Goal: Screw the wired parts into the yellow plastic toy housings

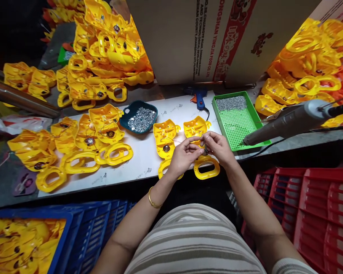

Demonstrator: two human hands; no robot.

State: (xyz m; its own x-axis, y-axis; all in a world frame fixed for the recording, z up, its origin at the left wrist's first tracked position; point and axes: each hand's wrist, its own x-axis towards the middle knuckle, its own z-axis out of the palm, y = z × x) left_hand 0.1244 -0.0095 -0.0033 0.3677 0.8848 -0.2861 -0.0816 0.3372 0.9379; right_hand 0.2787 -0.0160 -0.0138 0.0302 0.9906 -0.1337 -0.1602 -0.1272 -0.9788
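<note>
Over a yellow plastic shell (193,126) at the table's front, my left hand (185,154) and my right hand (216,146) meet with fingertips close together. Both have bent, pinching fingers; whatever lies between them is too small to make out. The shell's ring-shaped handle (207,168) shows below my hands. To the left lies a second open yellow shell (164,139) with a round metal part inside; its handle is partly behind my left wrist. Thin wires run near my left fingers.
A dark green dish (141,117) and a green tray (234,120) hold small metal parts. A blue glue gun (199,99) lies behind. A grey electric screwdriver (286,121) reaches in from the right. Yellow shells, a tall carton (177,42), a blue crate (63,236) and red crates (308,205) surround.
</note>
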